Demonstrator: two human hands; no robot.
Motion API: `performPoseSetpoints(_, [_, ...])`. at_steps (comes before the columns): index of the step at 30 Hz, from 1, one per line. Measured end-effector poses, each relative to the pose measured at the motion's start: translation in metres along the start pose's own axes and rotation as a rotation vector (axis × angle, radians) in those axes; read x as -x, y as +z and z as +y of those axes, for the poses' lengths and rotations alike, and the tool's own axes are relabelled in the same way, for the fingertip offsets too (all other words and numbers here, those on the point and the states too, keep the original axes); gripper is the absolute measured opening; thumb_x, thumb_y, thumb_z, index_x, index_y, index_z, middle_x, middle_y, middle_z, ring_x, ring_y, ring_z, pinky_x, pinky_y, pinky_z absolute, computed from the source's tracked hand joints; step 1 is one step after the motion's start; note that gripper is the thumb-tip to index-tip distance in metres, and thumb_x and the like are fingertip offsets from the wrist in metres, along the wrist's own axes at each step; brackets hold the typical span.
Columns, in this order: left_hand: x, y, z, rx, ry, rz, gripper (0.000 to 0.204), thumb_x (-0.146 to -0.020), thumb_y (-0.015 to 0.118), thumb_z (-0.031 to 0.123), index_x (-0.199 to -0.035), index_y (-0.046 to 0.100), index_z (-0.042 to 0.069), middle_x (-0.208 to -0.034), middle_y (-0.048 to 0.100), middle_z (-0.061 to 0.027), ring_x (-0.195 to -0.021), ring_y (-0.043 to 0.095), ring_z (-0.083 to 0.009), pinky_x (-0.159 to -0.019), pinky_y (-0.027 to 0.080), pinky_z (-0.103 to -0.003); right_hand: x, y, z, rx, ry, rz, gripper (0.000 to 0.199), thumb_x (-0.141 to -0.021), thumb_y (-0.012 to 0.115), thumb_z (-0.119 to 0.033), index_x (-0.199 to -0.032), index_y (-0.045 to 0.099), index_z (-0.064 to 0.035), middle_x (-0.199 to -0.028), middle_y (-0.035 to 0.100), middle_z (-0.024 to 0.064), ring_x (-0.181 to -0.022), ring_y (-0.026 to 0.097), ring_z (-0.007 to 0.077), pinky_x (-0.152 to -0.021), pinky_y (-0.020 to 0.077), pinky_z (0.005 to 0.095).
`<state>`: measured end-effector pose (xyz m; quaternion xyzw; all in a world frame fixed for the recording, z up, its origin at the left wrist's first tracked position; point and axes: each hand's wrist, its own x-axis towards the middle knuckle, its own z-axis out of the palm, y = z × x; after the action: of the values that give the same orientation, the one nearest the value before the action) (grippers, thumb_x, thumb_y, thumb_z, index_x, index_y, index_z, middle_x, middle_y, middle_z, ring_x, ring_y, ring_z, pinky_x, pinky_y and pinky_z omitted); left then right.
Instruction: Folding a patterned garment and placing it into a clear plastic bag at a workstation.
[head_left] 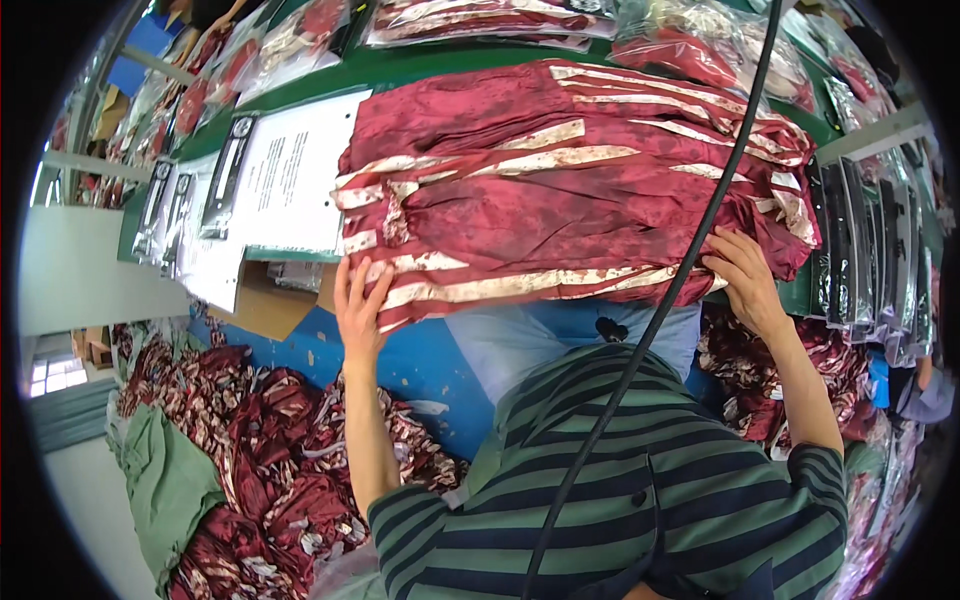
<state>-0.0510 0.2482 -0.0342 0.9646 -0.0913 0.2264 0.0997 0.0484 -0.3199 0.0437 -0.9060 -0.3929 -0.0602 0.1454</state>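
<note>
A dark red garment (pixel 540 200) with cream stripes and darker mottled patches lies folded in long creases across the green table. At its near left edge, my left hand (pixel 361 305) rests with its fingers stretched and apart on the cloth. My right hand (pixel 745 280) touches the near right edge, its fingers extended over the fabric and its thumb mostly hidden. Neither hand visibly grips the cloth. A black cable (pixel 690 250) crosses in front of the garment in this view.
Printed white sheets (pixel 290 175) and black-labelled clear packets (pixel 228 178) lie at the left. Bagged garments (pixel 700 50) line the back of the green table (pixel 330 72). More packets (pixel 865 240) stand at the right. Heaped red-and-cream cloth (pixel 290 450) and green cloth (pixel 165 490) lie below.
</note>
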Motion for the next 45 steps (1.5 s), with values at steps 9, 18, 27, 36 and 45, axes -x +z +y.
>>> performPoseSetpoints(9, [-0.116,-0.068,-0.043,1.276,-0.734,-0.011,0.019,-0.095,0.062,0.014,-0.1,0.068,-0.002,-0.122,0.067,-0.0223,-0.09,0.064,-0.0223,-0.091,0.05,-0.035,-0.046,-0.075,0.029,-0.529,0.464,-0.145,0.027,-0.092,0.055,-0.001,-0.115,0.067,0.0019,-0.105,0.071,0.0098,-0.08,0.059,0.0173,-0.072,0.0457,0.0271])
performPoseSetpoints(18, [-0.228,0.049,-0.09,-0.039,-0.585,-0.021,0.041,-0.097,0.055,0.039,-0.091,0.067,0.0,-0.079,0.069,-0.0176,-0.071,0.062,-0.0375,-0.072,0.051,-0.044,-0.126,-0.029,0.103,0.126,0.571,0.164,0.034,-0.098,0.061,-0.032,-0.12,0.06,-0.0065,-0.083,0.069,0.0172,-0.073,0.064,0.0395,-0.07,0.0509,0.0466])
performPoseSetpoints(27, [-0.215,0.067,-0.089,0.023,-0.555,-0.052,0.035,-0.097,0.059,0.034,-0.103,0.068,0.0,-0.093,0.072,-0.0193,-0.081,0.067,-0.0392,-0.074,0.053,-0.043,-0.058,-0.012,0.133,0.086,0.414,0.248,0.019,-0.096,0.065,-0.021,-0.098,0.067,-0.002,-0.076,0.068,0.0119,-0.063,0.06,0.0327,-0.061,0.0464,0.042])
performPoseSetpoints(36, [-0.207,0.051,-0.079,0.397,-0.66,0.079,0.037,-0.098,0.064,0.033,-0.11,0.069,-0.002,-0.101,0.073,-0.0138,-0.09,0.068,-0.0277,-0.082,0.053,-0.034,-0.068,-0.024,0.12,0.116,0.462,0.191,0.011,-0.093,0.065,-0.012,-0.098,0.066,-0.0023,-0.092,0.067,0.0089,-0.076,0.062,0.0278,-0.071,0.0496,0.0351])
performPoseSetpoints(45, [-0.223,-0.002,-0.075,0.67,-0.975,-0.331,0.048,-0.096,0.069,0.038,-0.112,0.07,-0.007,-0.102,0.072,-0.0167,-0.084,0.067,-0.0187,-0.075,0.054,-0.028,-0.197,0.007,0.063,0.172,0.027,0.367,0.029,-0.095,0.061,-0.017,-0.122,0.067,-0.0091,-0.128,0.064,0.0083,-0.123,0.054,0.0353,-0.102,0.0446,0.0446])
